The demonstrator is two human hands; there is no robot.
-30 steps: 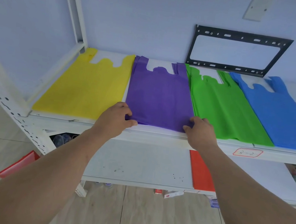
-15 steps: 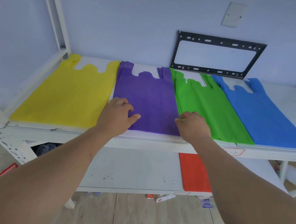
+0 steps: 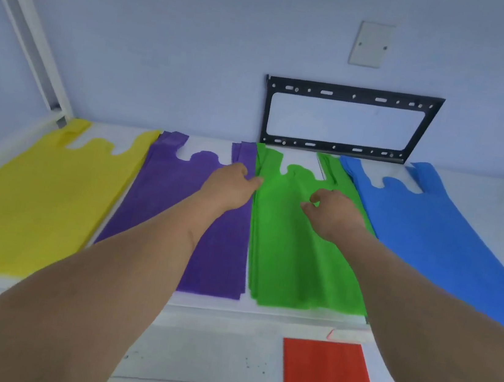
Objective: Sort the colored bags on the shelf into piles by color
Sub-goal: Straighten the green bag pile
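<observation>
Both bare forearms reach forward over the shelf (image 3: 483, 202), well past its front edge. The left hand (image 3: 230, 186) lies at the seam between the purple bags (image 3: 183, 214) and the green bags (image 3: 293, 254), its fingers curled downward with the fingertips at the green pile's left edge; whether they actually pinch the cloth cannot be told. The right hand (image 3: 332, 212) rests on the upper part of the green pile, thumb and forefinger bent toward each other as if nipping a fold, though motion blur leaves the grip uncertain.

Half a second ago both hands sat at the near edge of the purple pile, left hand flat on it and right hand at its lower right corner. They have since moved rightward and deeper, up near the handle cut-outs of the green pile, and the camera has tipped closer so the piles look longer.

Four piles lie side by side on the white shelf: yellow bags (image 3: 40, 204), purple, green and blue bags (image 3: 436, 244). Each is a flat vest-style carrier bag of matte, slightly fuzzy non-woven cloth, with two strap loops and a scalloped cut-out at the far end. The green pile shows lengthwise creases and fanned layered edges. A flat red bag (image 3: 326, 367) lies on the lower shelf (image 3: 207, 351). Behind, a black perforated metal bracket (image 3: 347, 92) and a pale wall plate (image 3: 371, 44) sit on the wall.
</observation>
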